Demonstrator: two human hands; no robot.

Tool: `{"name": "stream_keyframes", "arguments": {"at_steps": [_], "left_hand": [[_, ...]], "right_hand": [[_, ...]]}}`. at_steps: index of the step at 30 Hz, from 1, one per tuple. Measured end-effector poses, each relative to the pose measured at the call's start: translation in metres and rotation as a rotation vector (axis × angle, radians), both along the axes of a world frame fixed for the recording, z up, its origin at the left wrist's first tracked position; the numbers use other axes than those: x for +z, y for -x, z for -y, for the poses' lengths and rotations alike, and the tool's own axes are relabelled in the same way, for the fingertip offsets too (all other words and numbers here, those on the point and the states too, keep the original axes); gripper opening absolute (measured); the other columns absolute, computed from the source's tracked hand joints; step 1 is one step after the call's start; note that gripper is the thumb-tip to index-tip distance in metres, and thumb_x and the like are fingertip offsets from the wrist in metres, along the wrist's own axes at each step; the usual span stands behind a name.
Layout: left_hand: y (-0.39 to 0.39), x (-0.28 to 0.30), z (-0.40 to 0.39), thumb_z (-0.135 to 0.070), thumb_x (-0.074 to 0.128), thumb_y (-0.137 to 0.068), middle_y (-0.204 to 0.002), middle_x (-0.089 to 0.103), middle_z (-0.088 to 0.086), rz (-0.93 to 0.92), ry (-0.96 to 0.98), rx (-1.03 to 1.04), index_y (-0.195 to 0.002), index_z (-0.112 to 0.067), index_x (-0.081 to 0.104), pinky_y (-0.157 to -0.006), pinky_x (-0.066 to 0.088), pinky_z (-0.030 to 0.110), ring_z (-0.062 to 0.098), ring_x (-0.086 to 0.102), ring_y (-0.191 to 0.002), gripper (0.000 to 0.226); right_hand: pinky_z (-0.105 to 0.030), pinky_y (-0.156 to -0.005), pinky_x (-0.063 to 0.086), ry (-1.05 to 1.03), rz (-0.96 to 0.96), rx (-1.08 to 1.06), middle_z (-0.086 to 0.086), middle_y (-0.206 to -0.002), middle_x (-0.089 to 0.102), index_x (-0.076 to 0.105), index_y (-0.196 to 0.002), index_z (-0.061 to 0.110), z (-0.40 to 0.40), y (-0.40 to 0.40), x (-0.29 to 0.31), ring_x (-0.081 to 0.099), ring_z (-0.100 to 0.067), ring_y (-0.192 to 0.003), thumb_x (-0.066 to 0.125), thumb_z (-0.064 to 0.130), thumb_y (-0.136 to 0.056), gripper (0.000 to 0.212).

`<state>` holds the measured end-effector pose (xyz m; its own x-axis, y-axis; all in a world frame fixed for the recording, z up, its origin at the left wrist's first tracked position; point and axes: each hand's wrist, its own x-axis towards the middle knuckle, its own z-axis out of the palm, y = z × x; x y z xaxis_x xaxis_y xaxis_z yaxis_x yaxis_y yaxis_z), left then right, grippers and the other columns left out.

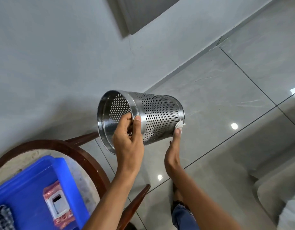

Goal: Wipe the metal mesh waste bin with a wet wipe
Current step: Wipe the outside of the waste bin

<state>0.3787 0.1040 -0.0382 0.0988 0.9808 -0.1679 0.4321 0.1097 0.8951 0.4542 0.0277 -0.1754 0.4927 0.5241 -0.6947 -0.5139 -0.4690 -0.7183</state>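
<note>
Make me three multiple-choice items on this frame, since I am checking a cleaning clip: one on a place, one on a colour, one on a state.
1. Where does the left hand grip the metal mesh bin?
A. at its open rim
B. at its closed base
C. nowhere

2. What colour is the tray that holds the wipes pack?
A. red
B. blue
C. green

3. How is the bin held?
A. upright on the floor
B. upside down on the round table
C. lifted and tipped on its side

Answers: 1 A, the thumb lies outside the rim and the fingers reach inside. 2 B, the tray is bright blue. 3 C, its mouth faces left, in the air, while the right hand presses the wet wipe near its base.
</note>
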Motion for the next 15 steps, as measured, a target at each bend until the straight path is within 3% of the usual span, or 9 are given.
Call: {"name": "stream_keyframes", "arguments": {"at_steps": [3,5,8,11,15], "left_hand": [[-0.001,-0.007,0.002,-0.023,0.058,-0.111,-0.075,0.060,-0.019,0.008,0.014,0.055,-0.101,-0.020,0.064,-0.065,0.052,0.024,-0.002,0.054,-0.068,0.012],[-0.006,-0.011,0.001,-0.024,0.059,-0.110,-0.076,0.058,-0.018,0.020,0.024,0.104,-0.105,-0.018,0.066,-0.066,0.053,0.026,-0.002,0.053,-0.068,0.011],[-0.015,-0.015,-0.001,-0.022,0.060,-0.110,-0.077,0.060,-0.014,0.023,0.007,0.139,-0.106,-0.014,0.068,-0.061,0.047,0.012,-0.005,0.055,-0.064,0.012],[-0.020,-0.018,-0.007,-0.022,0.060,-0.110,-0.084,0.066,-0.010,0.016,0.003,0.148,-0.110,-0.012,0.070,-0.061,0.049,0.010,-0.005,0.060,-0.068,0.014],[-0.019,-0.019,-0.013,-0.021,0.061,-0.109,-0.082,0.064,-0.010,0.007,0.017,0.172,-0.108,-0.011,0.070,-0.059,0.048,0.010,-0.005,0.058,-0.065,0.014]], "right_hand": [[-0.043,-0.142,0.000,-0.004,0.040,0.015,0.013,-0.186,-0.001,0.003,-0.177,0.025,-0.011,-0.008,0.002,-0.002,0.004,-0.166,0.023,0.068,-0.103,0.088],[-0.042,-0.142,-0.001,-0.027,0.131,0.127,0.014,-0.186,-0.006,0.002,-0.177,0.026,-0.007,0.003,0.009,-0.007,0.003,-0.168,0.026,0.064,-0.106,0.084],[-0.037,-0.141,0.002,-0.129,0.270,0.306,0.018,-0.185,-0.011,-0.002,-0.177,0.031,0.012,0.027,0.023,-0.009,0.005,-0.169,0.028,0.067,-0.108,0.083],[-0.041,-0.141,0.004,-0.286,0.441,0.476,0.008,-0.187,-0.012,-0.003,-0.177,0.020,0.035,0.046,0.038,-0.008,-0.012,-0.174,0.021,0.072,-0.109,0.089],[-0.058,-0.140,0.010,-0.466,0.635,0.655,-0.011,-0.188,-0.005,0.003,-0.177,0.008,0.053,0.057,0.041,-0.002,-0.032,-0.175,0.036,0.043,-0.109,0.084]]}}
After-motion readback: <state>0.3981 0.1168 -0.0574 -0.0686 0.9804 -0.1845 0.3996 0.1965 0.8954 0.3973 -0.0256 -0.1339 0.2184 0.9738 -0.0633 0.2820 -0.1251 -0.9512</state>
